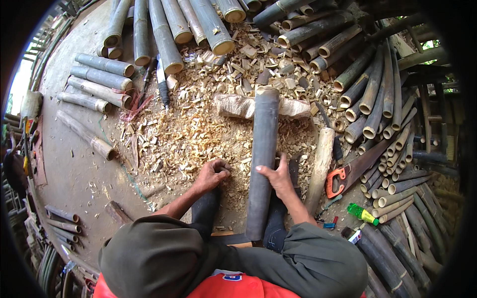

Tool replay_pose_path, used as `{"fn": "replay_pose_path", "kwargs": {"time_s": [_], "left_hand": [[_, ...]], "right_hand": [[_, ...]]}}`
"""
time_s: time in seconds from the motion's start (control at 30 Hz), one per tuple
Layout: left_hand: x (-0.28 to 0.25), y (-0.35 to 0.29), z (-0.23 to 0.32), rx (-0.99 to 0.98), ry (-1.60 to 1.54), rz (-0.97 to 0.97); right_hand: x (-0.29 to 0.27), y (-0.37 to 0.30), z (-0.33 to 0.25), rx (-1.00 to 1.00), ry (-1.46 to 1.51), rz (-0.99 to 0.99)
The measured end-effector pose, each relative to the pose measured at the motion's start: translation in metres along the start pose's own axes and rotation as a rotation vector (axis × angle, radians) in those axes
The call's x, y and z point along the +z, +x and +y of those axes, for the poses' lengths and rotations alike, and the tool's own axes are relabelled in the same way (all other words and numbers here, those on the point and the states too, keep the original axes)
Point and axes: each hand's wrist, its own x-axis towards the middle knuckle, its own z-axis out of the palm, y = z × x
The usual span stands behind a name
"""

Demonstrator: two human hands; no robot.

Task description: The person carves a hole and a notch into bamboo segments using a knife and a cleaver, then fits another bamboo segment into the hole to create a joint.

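A thick grey bamboo tube (265,149) lies lengthwise in front of me, its far end resting across a rough, pale wood block (233,106). Its near end comes down between my feet. My right hand (279,175) is at the tube's right side, thumb pressed on its surface and fingers partly hidden behind it. To the left of the tube, my left hand (214,173) hovers over the shavings, clear of the bamboo. Its fingers are curled together, and whatever they may hold is too small to make out.
Wood chips and shavings (194,134) cover the floor ahead. An orange-handled saw (339,181) leans at the right beside a pale log (319,164) and a green bottle (361,213). A knife-like tool (163,84) lies far left. Stacked bamboo tubes (372,89) surround the area.
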Motion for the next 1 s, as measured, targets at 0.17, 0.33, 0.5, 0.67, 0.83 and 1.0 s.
{"fn": "replay_pose_path", "kwargs": {"time_s": [0.17,0.33,0.5,0.67,0.83,1.0], "left_hand": [[-0.003,0.001,-0.007,0.035,0.051,0.009],[0.001,0.003,-0.009,0.055,-0.035,-0.012],[-0.003,-0.003,-0.007,0.038,-0.011,0.016],[0.0,-0.001,0.002,0.008,0.01,0.012],[0.0,-0.004,-0.003,0.019,-0.06,0.015],[0.002,0.0,0.001,0.078,0.06,0.03]], "right_hand": [[0.004,-0.004,0.001,-0.031,-0.146,0.056],[0.002,-0.003,0.012,0.011,-0.019,-0.135],[0.008,-0.012,0.003,-0.042,-0.473,0.162],[0.004,-0.009,0.009,0.042,-0.266,-0.031],[-0.008,-0.008,0.007,0.178,0.211,-0.29],[-0.015,-0.01,0.001,0.189,0.197,-0.35]]}}
